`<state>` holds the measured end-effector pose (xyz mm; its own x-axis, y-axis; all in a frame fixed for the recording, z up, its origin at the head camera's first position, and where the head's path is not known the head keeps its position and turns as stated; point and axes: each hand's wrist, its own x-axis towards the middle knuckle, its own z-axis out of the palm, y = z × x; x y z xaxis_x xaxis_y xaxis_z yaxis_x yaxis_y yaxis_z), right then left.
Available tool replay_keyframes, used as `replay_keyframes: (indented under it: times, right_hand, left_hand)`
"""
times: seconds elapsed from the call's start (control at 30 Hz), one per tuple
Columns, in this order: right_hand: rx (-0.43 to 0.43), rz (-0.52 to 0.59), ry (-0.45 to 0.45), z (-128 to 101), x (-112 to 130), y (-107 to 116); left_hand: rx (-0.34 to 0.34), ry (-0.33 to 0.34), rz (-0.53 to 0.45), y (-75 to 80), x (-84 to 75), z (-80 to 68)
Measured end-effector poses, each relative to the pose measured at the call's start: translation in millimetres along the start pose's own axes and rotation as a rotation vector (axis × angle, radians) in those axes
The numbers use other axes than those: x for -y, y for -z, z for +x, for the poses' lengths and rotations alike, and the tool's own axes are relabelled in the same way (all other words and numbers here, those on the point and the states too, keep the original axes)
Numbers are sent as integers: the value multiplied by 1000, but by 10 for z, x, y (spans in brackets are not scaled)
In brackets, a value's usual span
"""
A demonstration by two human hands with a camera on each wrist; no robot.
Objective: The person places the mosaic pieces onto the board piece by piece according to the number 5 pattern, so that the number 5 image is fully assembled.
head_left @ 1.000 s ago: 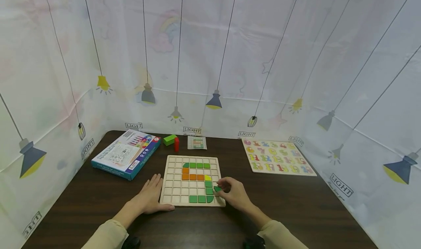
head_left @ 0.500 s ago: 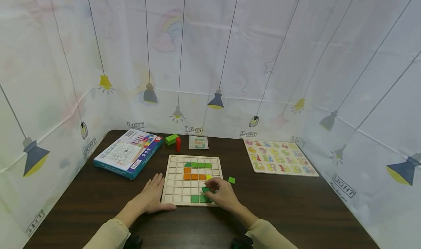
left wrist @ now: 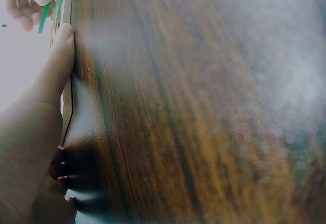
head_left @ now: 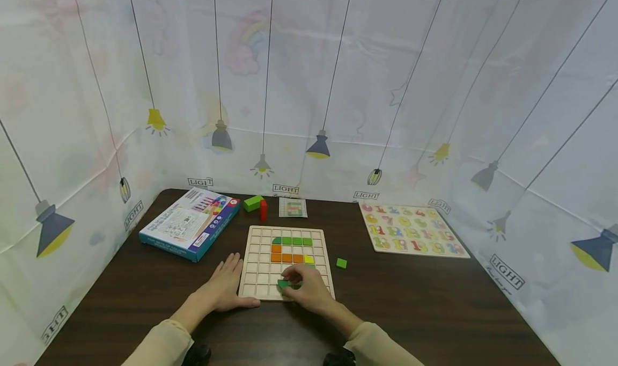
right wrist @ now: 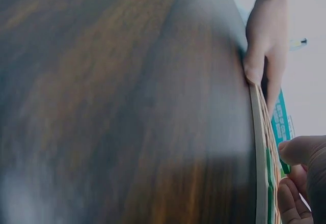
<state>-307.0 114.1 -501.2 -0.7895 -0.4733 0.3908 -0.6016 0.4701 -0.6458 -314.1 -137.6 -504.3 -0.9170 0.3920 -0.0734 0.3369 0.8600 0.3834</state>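
A wooden grid board point(head_left: 256, 280) lies on the dark table, with green, orange and yellow tiles set in some of its squares. My left hand point(head_left: 221, 286) lies flat with spread fingers at the board's left edge, its thumb along the near corner. Between thumb and fingers, my right hand point(head_left: 311, 291) pinches a dark green tile point(head_left: 283, 284) over the near part of the board. In the right wrist view that green tile point(right wrist: 284, 167) stands tilted just above the board's surface. The right hand hides several tiles in the board's near right area.
A loose green square tile point(head_left: 341, 263) lies right of the board. Behind it are a pattern card point(head_left: 292, 207), a red block point(head_left: 263, 210) and a light green block point(head_left: 253, 203). A puzzle box point(head_left: 190, 224) sits back left, a number board point(head_left: 412, 229) back right.
My right hand has moved left across the board with the green tile, from its right side to near the middle. The loose green square has come into view. My left hand stays put.
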Motion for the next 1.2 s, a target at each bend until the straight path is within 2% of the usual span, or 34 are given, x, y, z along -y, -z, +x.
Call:
replay_keyframes:
  times: [0.17,0.37,0.67,1.2]
  right_hand:
    - [-5,-21,36,12,9,-85]
    - [20,-44,25,-3,9,-150]
    - [41,-99,28,10,23,-154]
    - [34,-109,5,50,53,-142]
  left_hand:
    - [-7,-4,-1,-7,-1,0]
    - [1,-10,-6,-41,0,3]
    - [-1,-12,2,-46,1,0]
    - [-5,-4,-1,-12,4,-3]
